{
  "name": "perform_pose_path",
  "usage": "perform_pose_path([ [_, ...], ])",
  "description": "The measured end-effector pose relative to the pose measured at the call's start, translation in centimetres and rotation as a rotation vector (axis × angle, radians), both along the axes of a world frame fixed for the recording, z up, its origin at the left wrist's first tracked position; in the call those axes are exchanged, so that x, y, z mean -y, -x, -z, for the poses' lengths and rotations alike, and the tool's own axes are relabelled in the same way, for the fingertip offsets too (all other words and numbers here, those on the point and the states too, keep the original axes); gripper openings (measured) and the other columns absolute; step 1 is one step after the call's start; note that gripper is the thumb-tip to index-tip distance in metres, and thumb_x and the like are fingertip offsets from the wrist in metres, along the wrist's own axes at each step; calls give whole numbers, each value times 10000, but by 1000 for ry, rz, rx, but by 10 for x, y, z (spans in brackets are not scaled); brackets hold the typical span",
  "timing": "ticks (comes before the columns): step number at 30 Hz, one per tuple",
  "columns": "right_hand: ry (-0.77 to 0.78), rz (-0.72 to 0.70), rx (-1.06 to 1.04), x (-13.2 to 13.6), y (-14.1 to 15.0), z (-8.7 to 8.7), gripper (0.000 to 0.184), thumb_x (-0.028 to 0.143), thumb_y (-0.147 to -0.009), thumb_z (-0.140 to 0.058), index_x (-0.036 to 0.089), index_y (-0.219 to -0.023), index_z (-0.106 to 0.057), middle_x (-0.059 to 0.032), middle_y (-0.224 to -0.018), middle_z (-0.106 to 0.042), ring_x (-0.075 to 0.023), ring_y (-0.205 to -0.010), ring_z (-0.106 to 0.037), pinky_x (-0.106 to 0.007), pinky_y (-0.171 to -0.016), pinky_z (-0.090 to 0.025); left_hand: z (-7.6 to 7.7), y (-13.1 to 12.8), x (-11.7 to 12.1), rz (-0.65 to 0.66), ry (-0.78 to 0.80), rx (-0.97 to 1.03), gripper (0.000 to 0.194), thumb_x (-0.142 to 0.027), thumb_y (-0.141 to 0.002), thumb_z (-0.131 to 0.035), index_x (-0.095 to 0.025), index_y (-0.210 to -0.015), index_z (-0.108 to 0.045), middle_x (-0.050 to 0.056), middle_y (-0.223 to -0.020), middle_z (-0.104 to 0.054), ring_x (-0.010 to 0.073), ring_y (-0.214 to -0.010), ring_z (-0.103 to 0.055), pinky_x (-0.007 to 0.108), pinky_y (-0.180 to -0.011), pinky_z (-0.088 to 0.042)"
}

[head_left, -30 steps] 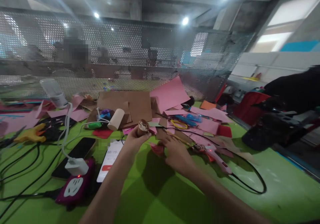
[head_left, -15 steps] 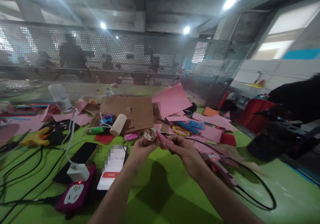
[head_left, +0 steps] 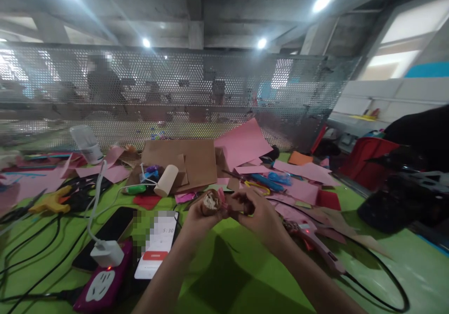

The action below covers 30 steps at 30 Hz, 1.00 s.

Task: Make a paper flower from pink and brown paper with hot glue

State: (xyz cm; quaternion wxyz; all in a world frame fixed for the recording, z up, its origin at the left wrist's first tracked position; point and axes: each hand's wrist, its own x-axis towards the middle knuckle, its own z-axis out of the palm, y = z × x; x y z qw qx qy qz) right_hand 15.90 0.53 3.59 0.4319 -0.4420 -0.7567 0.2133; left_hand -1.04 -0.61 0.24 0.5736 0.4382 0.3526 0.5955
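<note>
My left hand (head_left: 200, 216) is closed around a short brown roll (head_left: 211, 202), its open end facing me and showing crumpled pale stuff inside. Against the roll's right side stands a small piece of pink paper (head_left: 221, 196), partly hidden by fingers. Close by on the right, my right hand (head_left: 254, 213) has its fingers curled, thumb reaching toward the pink paper. What those fingers pinch is hidden. Beyond the hands lie yellow-handled scissors (head_left: 257, 186), and a pink hot glue gun (head_left: 315, 239) rests beside my right forearm.
A cardboard tube (head_left: 166, 181) leans near a brown cardboard sheet (head_left: 196, 160). Pink sheets (head_left: 243, 141) lie at the back. On the left are a lit phone (head_left: 159, 244), a dark phone (head_left: 117, 225), a purple power strip (head_left: 103, 281) and cables. A perforated screen (head_left: 175, 85) stands behind.
The pink paper has moved left against the brown roll. My right hand's fingers have curled in more. The view has shifted slightly.
</note>
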Motion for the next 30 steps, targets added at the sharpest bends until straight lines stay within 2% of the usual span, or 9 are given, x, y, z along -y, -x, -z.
perform_pose_path([
  [3, 45, 9, -36, 7, 2, 5, 190, 156, -744, -640, 221, -921, -621, -6, -777, -663, -177, -684, -615, -274, -612, -471, 0, -4, 0, -34, -1, 17, 296, -289, -547, -899, -161, -763, -744, 35, -802, -752, 176, -763, -672, 284, -776, -531],
  [6, 100, -7, -109, 12, 5, 9, 218, 149, -753, -621, 222, -958, -616, -25, -858, -704, -190, -747, -669, -294, -667, -521, -3, -10, 3, -60, 29, 28, 300, -306, -556, -893, -159, -777, -753, 44, -825, -759, 183, -790, -682, 294, -807, -532],
  [9, 49, 0, -131, 13, 5, 11, 243, 132, -752, -624, 221, -978, -631, -40, -932, -707, -199, -809, -682, -327, -749, -540, -6, -14, 7, -66, 38, 18, 299, -288, -569, -884, -157, -812, -768, 63, -883, -767, 205, -855, -692, 314, -866, -524],
  [11, 15, 3, -112, 14, 4, 12, 243, 113, -754, -619, 227, -968, -642, -32, -923, -707, -198, -808, -677, -325, -750, -535, -6, -16, 9, -85, 30, 11, 295, -270, -565, -883, -156, -813, -772, 67, -886, -767, 211, -854, -693, 321, -864, -528],
  [16, -24, 36, -54, 18, 3, 11, 318, 57, -737, -597, 254, -979, -655, -5, -922, -722, -194, -812, -669, -303, -734, -521, 1, -17, 7, -106, 13, 25, 308, -270, -515, -894, -170, -773, -759, 53, -832, -762, 227, -823, -693, 350, -824, -552],
  [21, -43, -2, -76, 20, 3, 14, 332, 69, -751, -579, 259, -1009, -663, -26, -996, -733, -221, -888, -690, -340, -794, -540, 6, -16, 6, -78, -54, 22, 319, -187, -511, -874, -175, -806, -755, 43, -850, -757, 235, -884, -688, 330, -829, -555],
  [26, -69, 27, 15, 20, 2, 21, 394, 76, -745, -630, 265, -1090, -647, -37, -1078, -734, -257, -955, -690, -390, -838, -533, 6, -15, 5, -46, -6, 112, 327, -135, -490, -863, -185, -793, -750, 29, -859, -763, 235, -895, -696, 364, -873, -550],
  [30, -99, 26, -8, 19, 3, 20, 358, 74, -759, -635, 256, -1068, -642, -38, -1068, -725, -241, -950, -682, -370, -835, -527, 1, -17, 7, -79, 37, 71, 297, -195, -497, -876, -172, -762, -745, 40, -821, -764, 244, -862, -701, 374, -845, -562],
])
